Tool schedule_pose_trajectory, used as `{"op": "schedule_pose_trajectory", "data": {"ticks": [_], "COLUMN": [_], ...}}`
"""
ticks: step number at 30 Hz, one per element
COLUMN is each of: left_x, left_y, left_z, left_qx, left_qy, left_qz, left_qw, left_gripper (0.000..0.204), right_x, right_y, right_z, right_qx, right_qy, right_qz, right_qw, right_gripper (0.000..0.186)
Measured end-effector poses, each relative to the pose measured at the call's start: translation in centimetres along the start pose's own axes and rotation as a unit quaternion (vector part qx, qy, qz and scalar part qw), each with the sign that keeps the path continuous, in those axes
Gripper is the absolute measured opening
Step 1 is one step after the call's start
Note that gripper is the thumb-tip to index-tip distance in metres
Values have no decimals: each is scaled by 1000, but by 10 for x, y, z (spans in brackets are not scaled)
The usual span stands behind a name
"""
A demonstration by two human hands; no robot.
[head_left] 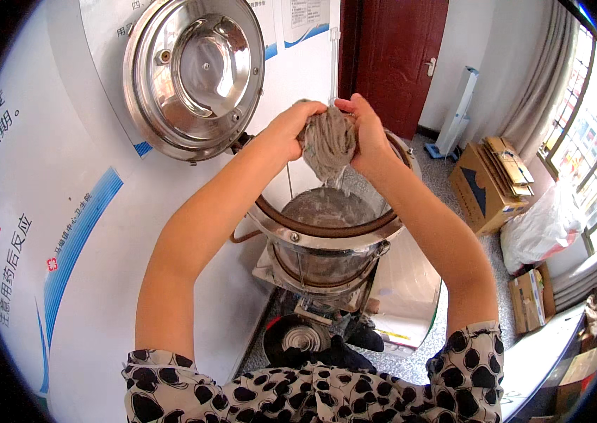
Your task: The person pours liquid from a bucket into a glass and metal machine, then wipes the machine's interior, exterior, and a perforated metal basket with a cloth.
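Left hand [297, 130] and right hand [371, 137] curl their fingers closed around a dripping grey cloth [329, 148] above the open steel drum [333, 244] beside a white wall [203, 282], with speckled floor [443, 168], boxes [480, 187], white bag [541, 229] and red door [397, 60] beyond.

The grey cloth [329, 144] hides parts of the hands [369, 134]; the red door [400, 67] is cut off toward one o'clock; at three o'clock, the white bag [541, 229] conceals its contents.

left hand [297, 129] and right hand [369, 137] hold a dripping grey cloth [329, 144] over an open metal pot [333, 242].
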State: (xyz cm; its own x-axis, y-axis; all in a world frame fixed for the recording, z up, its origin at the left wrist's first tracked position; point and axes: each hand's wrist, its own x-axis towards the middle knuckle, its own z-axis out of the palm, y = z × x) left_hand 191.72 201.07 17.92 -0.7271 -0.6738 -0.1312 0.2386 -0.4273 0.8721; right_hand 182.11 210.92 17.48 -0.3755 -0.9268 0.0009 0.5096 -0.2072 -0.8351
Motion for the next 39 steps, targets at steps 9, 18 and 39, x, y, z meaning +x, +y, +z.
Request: {"op": "schedule_pose_trajectory", "data": {"ticks": [9, 18, 39], "left_x": [-1, -12, 29], "left_y": [-1, -13, -11], "left_z": [4, 40, -24], "left_qx": [15, 3, 36], "left_qy": [53, 125, -201], "left_qz": [164, 383, -171], "left_qw": [985, 915, 964], "left_gripper": [17, 21, 42], "right_x": [15, 1, 0], "right_y": [6, 10, 16], "right_z": [2, -11, -6], "right_qx": [-63, 151, -471], "right_qy": [33, -107, -348], "right_qz": [-70, 78, -586], "right_qw": [995, 980, 560], "right_gripper": [41, 62, 37]}}
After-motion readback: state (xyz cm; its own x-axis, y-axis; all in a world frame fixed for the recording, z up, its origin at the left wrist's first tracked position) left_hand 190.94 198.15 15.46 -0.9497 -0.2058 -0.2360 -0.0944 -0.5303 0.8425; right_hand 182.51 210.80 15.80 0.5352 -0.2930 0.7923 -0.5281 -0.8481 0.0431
